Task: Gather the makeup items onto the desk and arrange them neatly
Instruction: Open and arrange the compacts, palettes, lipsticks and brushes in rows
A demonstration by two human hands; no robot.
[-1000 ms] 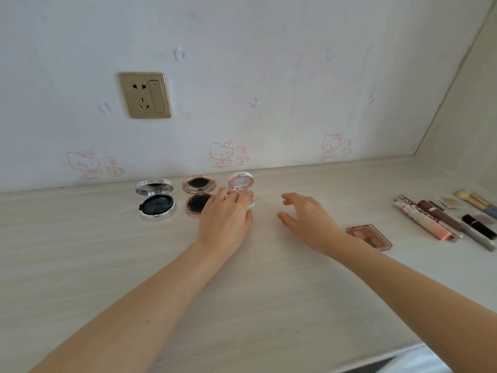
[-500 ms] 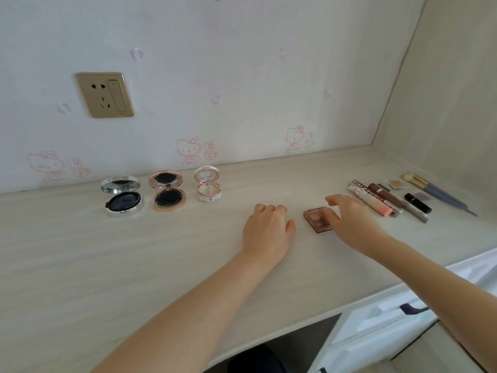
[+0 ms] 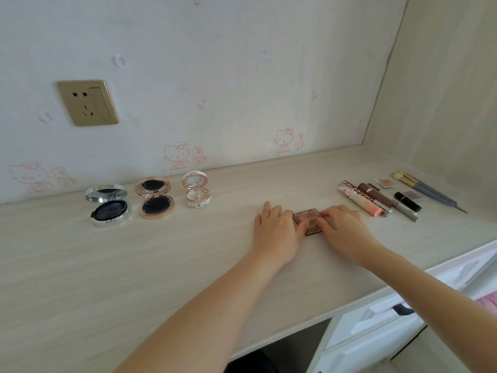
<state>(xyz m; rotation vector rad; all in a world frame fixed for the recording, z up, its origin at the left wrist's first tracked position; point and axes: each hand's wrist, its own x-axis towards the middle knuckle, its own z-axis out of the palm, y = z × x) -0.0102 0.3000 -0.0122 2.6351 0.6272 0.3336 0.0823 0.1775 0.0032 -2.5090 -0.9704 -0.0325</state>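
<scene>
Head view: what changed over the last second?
The left hand left the small white floral compact and moved right; the right hand moved right too. Both now hold the brown square eyeshadow palette by its sides. The silver round compact, the rose-gold round compact and the row of tubes and brushes kept their places.

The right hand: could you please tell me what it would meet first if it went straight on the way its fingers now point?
The eyeshadow palette, which its fingertips touch now. Straight past that, the right hand would probably meet the left hand at the palette's other side.
</scene>
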